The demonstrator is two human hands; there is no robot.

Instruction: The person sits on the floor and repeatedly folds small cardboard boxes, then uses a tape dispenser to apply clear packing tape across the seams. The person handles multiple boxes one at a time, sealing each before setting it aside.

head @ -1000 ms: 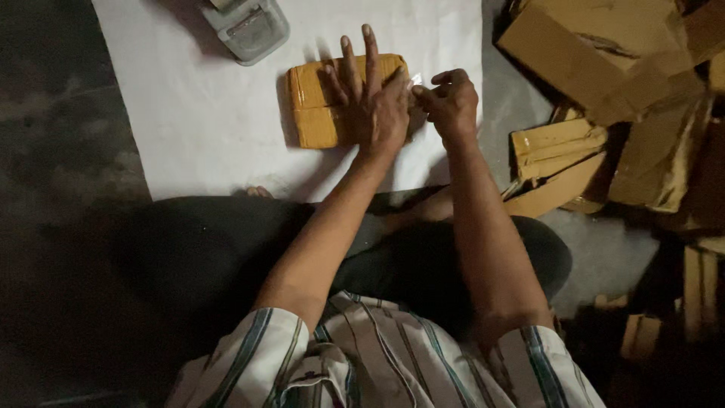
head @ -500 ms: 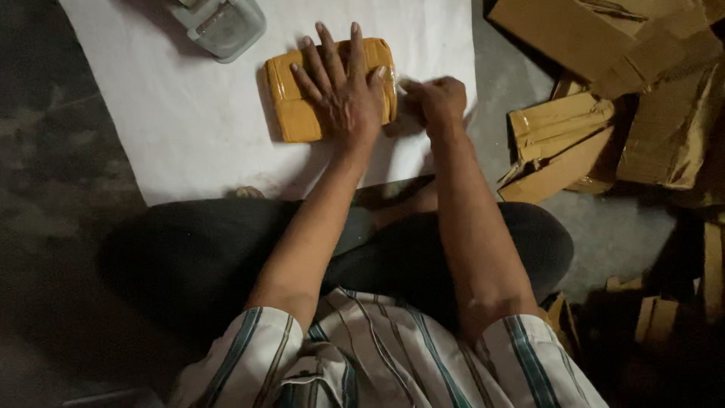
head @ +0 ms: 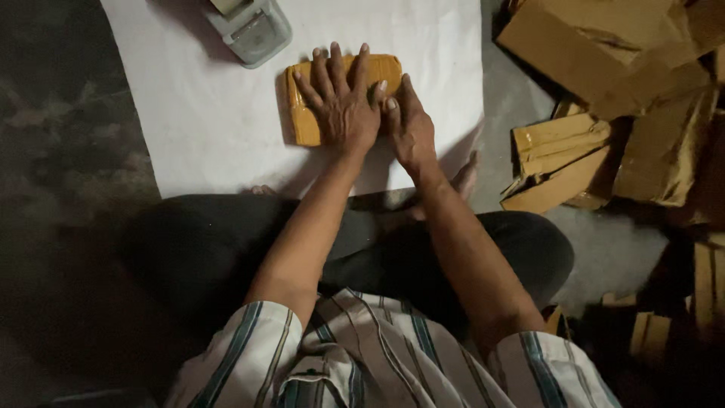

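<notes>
A flat brown taped parcel point(head: 303, 113) lies on a white sheet point(head: 196, 113) spread on the floor. My left hand point(head: 340, 106) rests flat on top of the parcel, fingers spread. My right hand point(head: 411, 128) presses flat against the parcel's right edge, fingers straight and together. Neither hand grips anything. I sit cross-legged in dark trousers and a striped shirt, with a bare foot point(head: 462, 175) showing near the sheet's edge.
A grey tape dispenser point(head: 249, 29) stands at the sheet's far edge, left of the parcel. Several brown wrapped parcels and cardboard pieces point(head: 589, 151) are heaped on the right. Dark floor lies to the left.
My right hand, pinched and then fisted at the parcel's right end, now lies flat against that edge. My left hand has stayed pressed on top.
</notes>
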